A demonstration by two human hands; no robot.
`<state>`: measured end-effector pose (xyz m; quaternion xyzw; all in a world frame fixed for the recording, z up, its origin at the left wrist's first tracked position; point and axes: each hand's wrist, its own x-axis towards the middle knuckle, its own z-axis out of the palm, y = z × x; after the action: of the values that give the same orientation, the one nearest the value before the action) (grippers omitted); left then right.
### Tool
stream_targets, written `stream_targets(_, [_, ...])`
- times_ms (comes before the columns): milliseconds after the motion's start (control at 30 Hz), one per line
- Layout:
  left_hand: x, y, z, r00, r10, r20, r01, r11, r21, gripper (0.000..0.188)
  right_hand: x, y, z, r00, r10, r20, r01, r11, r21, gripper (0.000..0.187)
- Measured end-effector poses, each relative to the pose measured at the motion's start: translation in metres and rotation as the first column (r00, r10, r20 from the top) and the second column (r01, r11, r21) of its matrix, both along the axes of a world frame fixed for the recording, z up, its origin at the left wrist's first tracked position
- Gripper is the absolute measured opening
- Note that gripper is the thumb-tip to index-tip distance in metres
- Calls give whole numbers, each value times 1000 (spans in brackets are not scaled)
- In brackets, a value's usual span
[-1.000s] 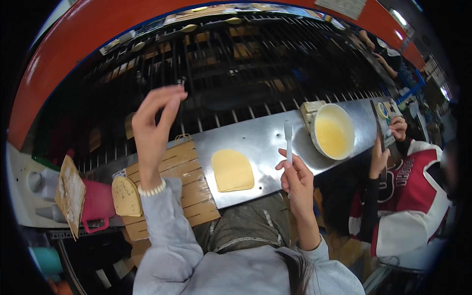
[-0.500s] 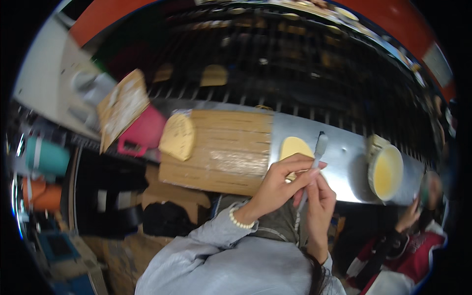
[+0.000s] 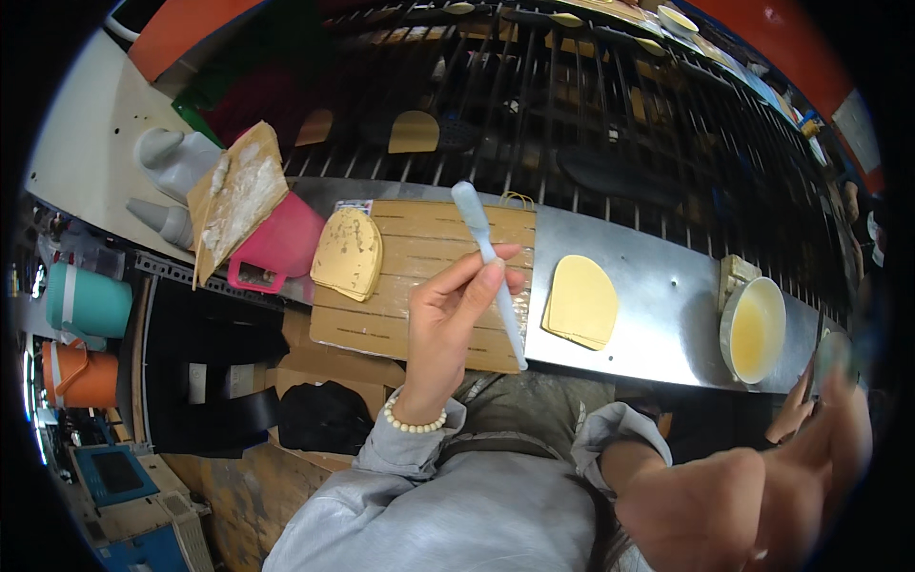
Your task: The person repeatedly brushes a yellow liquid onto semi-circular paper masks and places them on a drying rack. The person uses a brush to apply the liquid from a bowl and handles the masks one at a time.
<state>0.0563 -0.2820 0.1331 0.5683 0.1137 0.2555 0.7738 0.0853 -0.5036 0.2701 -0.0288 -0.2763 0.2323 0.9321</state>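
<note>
My left hand [image 3: 448,319] is closed, pinching a slim pale-blue stick [image 3: 484,238], thicker and rounded at its upper end like a toothbrush. It is held up over the right part of a cardboard sheet [image 3: 434,229]. My right hand [image 3: 753,496] is large and blurred at the lower right, and its fingers are smeared by motion. To the right of the cardboard, a small stack of pale yellow round-topped pieces [image 3: 581,300] lies on the metal surface [image 3: 658,286]. Another stack of such pieces [image 3: 345,255], blotched on top, rests on the cardboard's left end.
A white bowl of yellow liquid [image 3: 755,329] stands at the right. Behind is a dark rack of bars [image 3: 534,114] with a few pieces on it. A pink container [image 3: 276,243] under a smeared board [image 3: 238,195] stands left. Another person's hand [image 3: 791,415] shows at far right.
My hands have moved apart. The left has shifted left with the stick in it; the right has swung out to the lower right. The yellow stack is now uncovered.
</note>
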Motion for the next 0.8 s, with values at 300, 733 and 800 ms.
stream_targets(300, [5, -6, 1, 998, -65, 4, 65, 998, 0, 36, 3, 17, 11, 943, -12, 334, 55, 991, -120, 11])
stream_targets(733, [7, -9, 10, 997, -79, -3, 79, 997, 6, 35, -11, 33, -20, 912, -277, 304, 232, 957, 174, 17])
stream_targets(800, [3, -6, 7, 997, -80, 12, 80, 997, -15, 34, -4, 26, -33, 893, -358, 273, 304, 926, 222, 27])
